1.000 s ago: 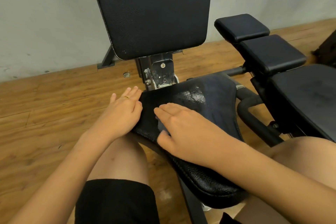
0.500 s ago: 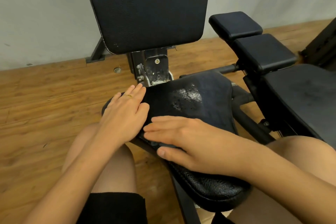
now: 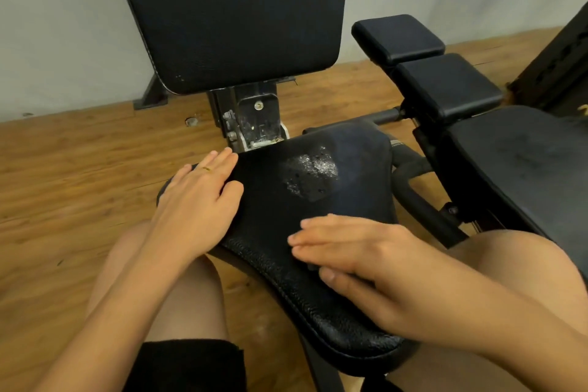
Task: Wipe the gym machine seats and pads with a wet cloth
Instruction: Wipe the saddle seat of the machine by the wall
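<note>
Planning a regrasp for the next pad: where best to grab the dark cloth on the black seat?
Probably pinch the far right corner of the dark flat cloth, coming from the right. It lies spread over the black padded seat, and that corner looks free: the left hand presses its left edge, the right hand its near part.

- The black seat [image 3: 270,264] lies under both my hands.
- My left hand [image 3: 197,200] rests flat on its left edge.
- A wet patch [image 3: 310,173] glistens just beyond my right hand [image 3: 359,258].
</note>
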Available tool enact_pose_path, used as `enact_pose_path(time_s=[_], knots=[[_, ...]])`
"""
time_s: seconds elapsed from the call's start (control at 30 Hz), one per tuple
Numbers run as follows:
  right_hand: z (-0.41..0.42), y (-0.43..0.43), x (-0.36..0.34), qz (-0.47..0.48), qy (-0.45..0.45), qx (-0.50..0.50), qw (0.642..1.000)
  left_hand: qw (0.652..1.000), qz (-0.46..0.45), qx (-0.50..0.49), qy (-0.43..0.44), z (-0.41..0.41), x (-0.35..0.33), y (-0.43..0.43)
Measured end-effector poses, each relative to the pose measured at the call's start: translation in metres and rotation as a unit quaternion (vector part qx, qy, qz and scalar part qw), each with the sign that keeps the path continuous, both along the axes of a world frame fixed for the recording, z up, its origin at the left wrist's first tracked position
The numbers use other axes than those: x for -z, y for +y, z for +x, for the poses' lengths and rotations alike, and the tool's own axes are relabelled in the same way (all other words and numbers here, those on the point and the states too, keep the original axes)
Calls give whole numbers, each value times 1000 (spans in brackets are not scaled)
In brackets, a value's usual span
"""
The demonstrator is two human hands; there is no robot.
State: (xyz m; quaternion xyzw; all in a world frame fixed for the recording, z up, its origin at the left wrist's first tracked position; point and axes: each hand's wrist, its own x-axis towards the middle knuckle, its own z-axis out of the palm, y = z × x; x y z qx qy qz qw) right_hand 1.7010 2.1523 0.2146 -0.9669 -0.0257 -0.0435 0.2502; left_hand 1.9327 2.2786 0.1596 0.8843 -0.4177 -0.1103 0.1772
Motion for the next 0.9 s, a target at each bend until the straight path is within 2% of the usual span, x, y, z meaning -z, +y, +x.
enact_pose_path(time_s=[0.13,0.3,0.57,0.67,0.77,0.9], knots=[[0,-30,5,2,11,8,1000,1000,2,3,-5,-3,1,-2],[27,-87,19,-45,-1,193,980,1000,6,-1,-17,-2,1,-1],[-16,-31,12,-51,21,161,985,1000,4,-4,-15,-3,0,-2],[17,-49,21,-84,21,203,975,1000,6,-7,-14,-2,1,-2],[70,-91,32,-99,80,231,965,1000,9,-2,-14,-4,1,-3],[93,-106,31,-118,88,213,966,1000,12,5,-19,-4,-1,-2]])
